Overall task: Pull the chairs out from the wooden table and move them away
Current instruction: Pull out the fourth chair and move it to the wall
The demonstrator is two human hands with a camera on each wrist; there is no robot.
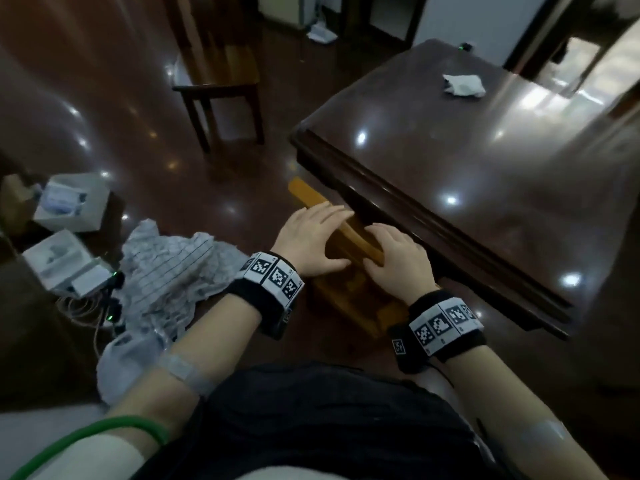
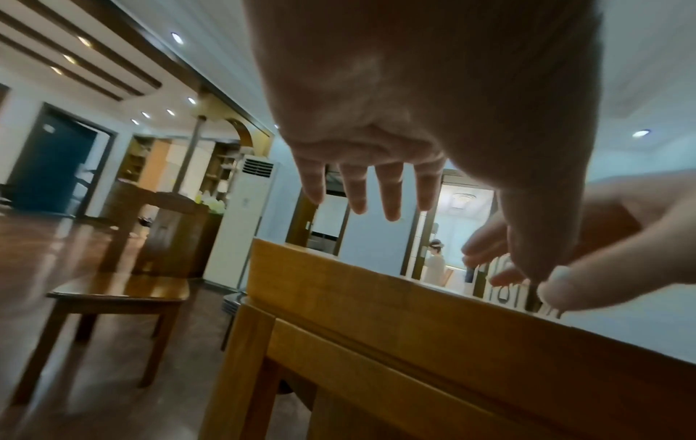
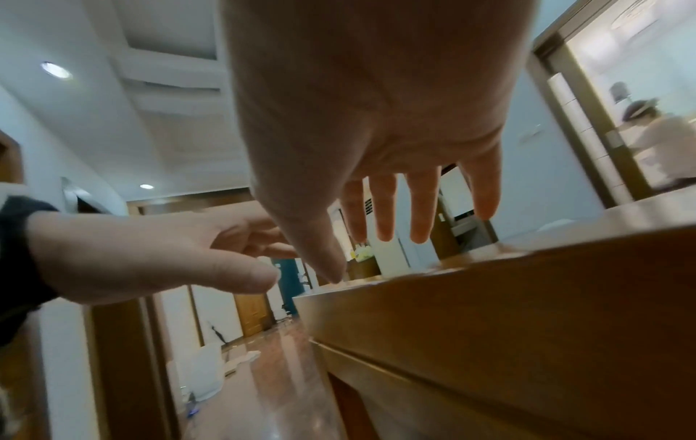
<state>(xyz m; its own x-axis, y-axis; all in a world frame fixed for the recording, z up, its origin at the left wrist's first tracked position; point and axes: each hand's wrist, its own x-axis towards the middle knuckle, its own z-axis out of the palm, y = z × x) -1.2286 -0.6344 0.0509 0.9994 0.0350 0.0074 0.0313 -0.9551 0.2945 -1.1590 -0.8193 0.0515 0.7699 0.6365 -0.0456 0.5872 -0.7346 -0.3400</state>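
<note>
Your fingers [image 2: 390, 193] are spreading straight and apart, both sets hovering just over the top rail of the light wooden chair [image 1: 341, 233], curled on nothing. Your left hand [image 1: 311, 239] is sitting at centre frame in the head view, your right hand [image 1: 398, 259] just beside it to the lower right, thumbs nearly meeting. The chair is tucked under the near edge of the dark wooden table [image 1: 467, 161], which is filling the right half of the frame. Another chair [image 1: 221, 81] is standing well apart at upper centre. You're looking to be at the reach-and-grasp step. Next move, I'd judge: you're needing to wrap both hands on that rail and draw it toward you.
</note>
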